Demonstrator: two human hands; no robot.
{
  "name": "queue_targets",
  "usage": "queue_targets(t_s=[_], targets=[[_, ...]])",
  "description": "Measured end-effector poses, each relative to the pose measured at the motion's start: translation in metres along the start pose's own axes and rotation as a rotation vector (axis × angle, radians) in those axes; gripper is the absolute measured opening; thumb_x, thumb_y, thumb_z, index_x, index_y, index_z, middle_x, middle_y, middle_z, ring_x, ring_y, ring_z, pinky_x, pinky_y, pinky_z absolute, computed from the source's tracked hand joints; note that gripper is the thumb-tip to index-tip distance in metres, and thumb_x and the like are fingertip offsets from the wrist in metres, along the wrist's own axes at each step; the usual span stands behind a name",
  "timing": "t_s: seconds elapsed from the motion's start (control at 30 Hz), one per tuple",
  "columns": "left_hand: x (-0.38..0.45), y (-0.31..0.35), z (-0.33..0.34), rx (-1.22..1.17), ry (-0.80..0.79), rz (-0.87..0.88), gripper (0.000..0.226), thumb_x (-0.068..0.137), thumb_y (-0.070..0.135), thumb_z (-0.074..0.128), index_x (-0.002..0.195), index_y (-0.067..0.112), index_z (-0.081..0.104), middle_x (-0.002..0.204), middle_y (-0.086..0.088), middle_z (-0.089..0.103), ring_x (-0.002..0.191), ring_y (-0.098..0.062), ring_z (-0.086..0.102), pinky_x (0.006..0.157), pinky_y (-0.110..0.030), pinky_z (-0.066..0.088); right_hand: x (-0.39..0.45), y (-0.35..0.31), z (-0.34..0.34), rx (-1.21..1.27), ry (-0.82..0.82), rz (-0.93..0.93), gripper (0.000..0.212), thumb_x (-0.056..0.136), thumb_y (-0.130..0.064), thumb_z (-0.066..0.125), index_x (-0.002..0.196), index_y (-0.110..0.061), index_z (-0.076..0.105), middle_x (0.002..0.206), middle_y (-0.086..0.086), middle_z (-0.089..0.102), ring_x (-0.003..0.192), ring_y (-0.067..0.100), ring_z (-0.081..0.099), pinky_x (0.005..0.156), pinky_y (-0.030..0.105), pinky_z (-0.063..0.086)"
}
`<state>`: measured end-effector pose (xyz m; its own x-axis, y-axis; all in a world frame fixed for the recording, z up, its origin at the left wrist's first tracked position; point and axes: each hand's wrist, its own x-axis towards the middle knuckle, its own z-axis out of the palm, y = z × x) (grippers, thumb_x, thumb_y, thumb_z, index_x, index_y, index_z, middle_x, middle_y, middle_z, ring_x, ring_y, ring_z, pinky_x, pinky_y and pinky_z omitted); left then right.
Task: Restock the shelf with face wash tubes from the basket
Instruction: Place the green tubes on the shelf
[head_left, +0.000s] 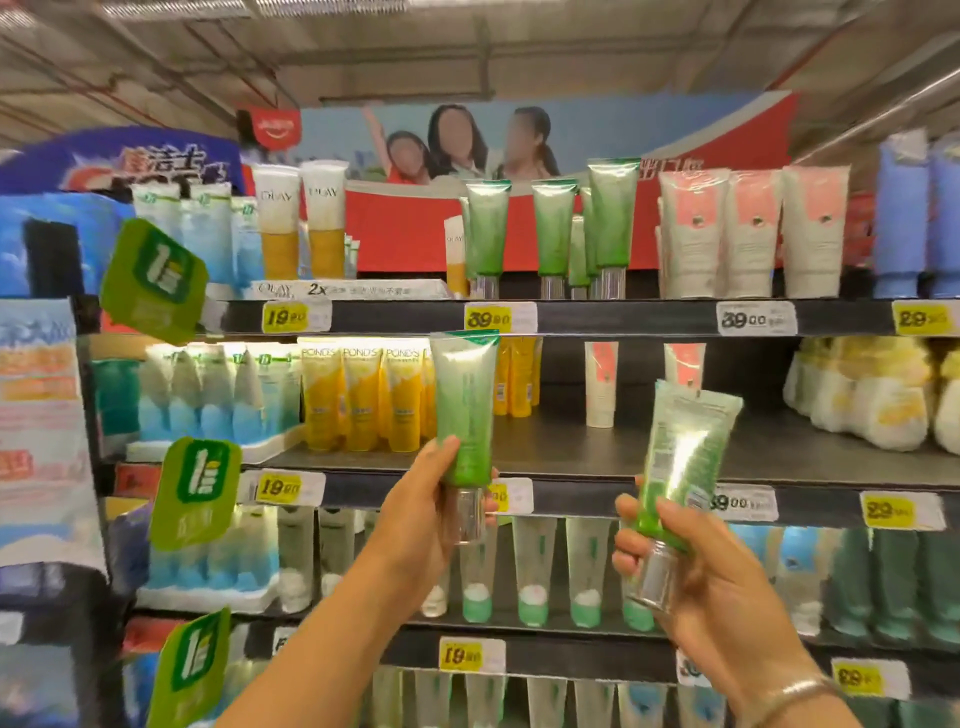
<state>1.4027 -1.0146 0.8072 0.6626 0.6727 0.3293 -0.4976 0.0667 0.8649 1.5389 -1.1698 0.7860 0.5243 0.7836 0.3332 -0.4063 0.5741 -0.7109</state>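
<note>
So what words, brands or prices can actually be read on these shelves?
"OLAY": white and gold tubes, top shelf
"POND'S": yellow tubes, second shelf
"2x": Olay tray strip
"19": yellow price tag
"39": yellow price tag
"29": yellow price tag
Print on the two held green tubes is too blurred to read.

Yellow price tags (284, 317), poster (467, 143)

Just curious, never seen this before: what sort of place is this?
Most likely a supermarket skincare aisle: shelves of face wash tubes, yellow price tags on the shelf edges, and a promotional banner above.
</note>
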Motion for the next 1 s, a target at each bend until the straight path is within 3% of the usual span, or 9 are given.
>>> queue_targets(t_s=[0.13, 0.23, 0.33, 0.47, 0.63, 0.73, 0.83, 0.9, 1.0], targets=[[0.027, 0.015, 0.003, 0.061, -0.104, 0.079, 0.034, 0.075, 0.037, 0.054, 0.103, 0.017, 0.059, 0.070, 0.000, 0.066, 0.058, -0.011, 0.060, 0.052, -0.024, 0.050, 0.031, -0.021, 0.000, -0.034, -0.071, 0.006, 0.042, 0.077, -0.031, 0.051, 0.109, -0.006, 0.060, 0.079, 0.012, 0.065, 0.061, 0.019, 0.061, 0.058, 0.033, 0.057], [0.051, 0.028, 0.008, 0.135, -0.153, 0.126, 0.042, 0.073, 0.041, 0.056, 0.109, 0.020, 0.059, 0.078, 0.002, 0.068, 0.066, -0.010, 0.064, 0.059, -0.024, 0.051, 0.058, -0.041, 0.003, -0.099, -0.100, 0.002, 0.042, 0.078, -0.031, 0.049, 0.111, -0.007, 0.060, 0.086, 0.016, 0.069, 0.074, 0.026, 0.068, 0.063, 0.038, 0.059], [0.075, 0.044, 0.021, 0.233, -0.188, 0.202, 0.044, 0.075, 0.042, 0.053, 0.114, 0.023, 0.058, 0.088, 0.006, 0.073, 0.082, -0.007, 0.069, 0.065, -0.022, 0.053, 0.087, -0.061, 0.012, -0.273, -0.169, -0.078, 0.041, 0.077, -0.032, 0.052, 0.109, -0.008, 0.060, 0.086, 0.010, 0.072, 0.080, 0.024, 0.071, 0.064, 0.033, 0.058], [0.106, 0.073, 0.037, 0.282, -0.140, 0.283, 0.047, 0.073, 0.036, 0.057, 0.115, 0.015, 0.058, 0.104, -0.006, 0.071, 0.101, -0.019, 0.065, 0.087, -0.035, 0.050, 0.123, -0.088, 0.038, -0.426, -0.232, -0.219, 0.039, 0.070, -0.030, 0.059, 0.101, -0.008, 0.064, 0.083, 0.005, 0.071, 0.078, 0.016, 0.069, 0.066, 0.028, 0.059], [0.142, 0.113, 0.042, 0.370, -0.124, 0.385, 0.052, 0.063, 0.030, 0.069, 0.113, 0.018, 0.061, 0.106, -0.005, 0.072, 0.090, -0.015, 0.070, 0.069, -0.029, 0.057, 0.168, -0.106, 0.071, -0.688, -0.167, -0.432, 0.051, 0.053, -0.047, 0.067, 0.097, -0.021, 0.066, 0.097, 0.003, 0.072, 0.094, 0.020, 0.068, 0.085, 0.041, 0.055], [0.168, 0.130, 0.043, 0.446, -0.089, 0.419, 0.053, 0.059, 0.034, 0.072, 0.110, 0.025, 0.063, 0.105, 0.003, 0.072, 0.095, -0.012, 0.069, 0.075, -0.028, 0.054, 0.195, -0.110, 0.093, -0.765, -0.115, -0.570, 0.049, 0.059, -0.047, 0.071, 0.101, -0.023, 0.062, 0.087, -0.011, 0.068, 0.088, 0.008, 0.065, 0.077, 0.025, 0.053], [0.191, 0.135, 0.044, 0.520, -0.056, 0.413, 0.049, 0.056, 0.040, 0.073, 0.104, 0.030, 0.067, 0.101, 0.006, 0.074, 0.095, -0.009, 0.069, 0.077, -0.027, 0.049, 0.222, -0.105, 0.103, -0.876, -0.026, -0.656, 0.049, 0.070, -0.041, 0.073, 0.109, -0.020, 0.054, 0.099, -0.007, 0.061, 0.092, 0.008, 0.058, 0.075, 0.025, 0.048], [0.205, 0.133, 0.044, 0.545, -0.050, 0.393, 0.046, 0.061, 0.037, 0.074, 0.106, 0.027, 0.067, 0.102, 0.004, 0.073, 0.097, -0.013, 0.069, 0.080, -0.031, 0.052, 0.236, -0.099, 0.106, -0.942, 0.008, -0.676, 0.047, 0.071, -0.042, 0.072, 0.107, -0.022, 0.049, 0.099, -0.008, 0.057, 0.089, 0.003, 0.053, 0.067, 0.017, 0.041], [0.220, 0.128, 0.041, 0.533, -0.023, 0.379, 0.033, 0.071, 0.026, 0.075, 0.103, 0.025, 0.067, 0.096, 0.004, 0.074, 0.089, -0.011, 0.071, 0.070, -0.027, 0.054, 0.254, -0.087, 0.108, -1.023, 0.055, -0.681, 0.044, 0.073, -0.039, 0.072, 0.103, -0.023, 0.043, 0.092, -0.013, 0.053, 0.083, 0.003, 0.053, 0.063, 0.013, 0.037]])
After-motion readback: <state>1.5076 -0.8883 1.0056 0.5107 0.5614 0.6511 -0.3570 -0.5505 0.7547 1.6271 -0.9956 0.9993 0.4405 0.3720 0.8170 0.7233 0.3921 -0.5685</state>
